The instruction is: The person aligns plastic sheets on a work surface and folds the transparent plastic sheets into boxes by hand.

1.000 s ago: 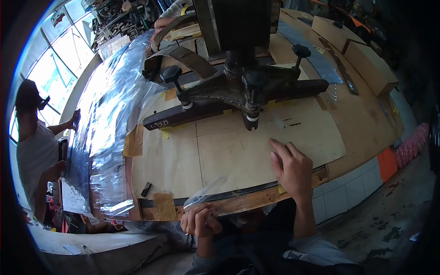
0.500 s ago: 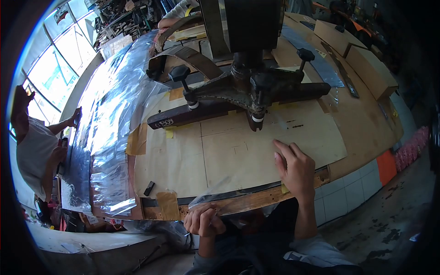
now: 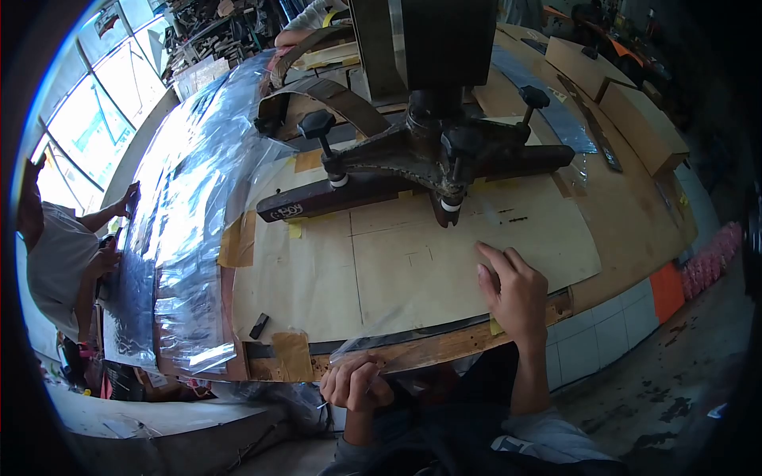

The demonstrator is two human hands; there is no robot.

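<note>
My left hand is curled into a fist at the front edge of the table, beside a strip of clear plastic film. Whatever its fingers may hold is hidden. Over the right part of a pale sheet is my right hand, index finger stretched out and thumb apart, with nothing visible in it. Thin pencil lines and small dark marks run across the sheet. A heavy dark bar lies over it, beneath a black metal clamp head with knobs.
A small dark block and brown tape lie near the front edge. Shiny plastic sheeting covers the table's left side. A person works at the left edge; another person's arm shows behind. Cardboard boxes stand at right.
The view has shifted very slightly. The hand of the person at left has moved a little along the table's edge; my own hands stay almost still.
</note>
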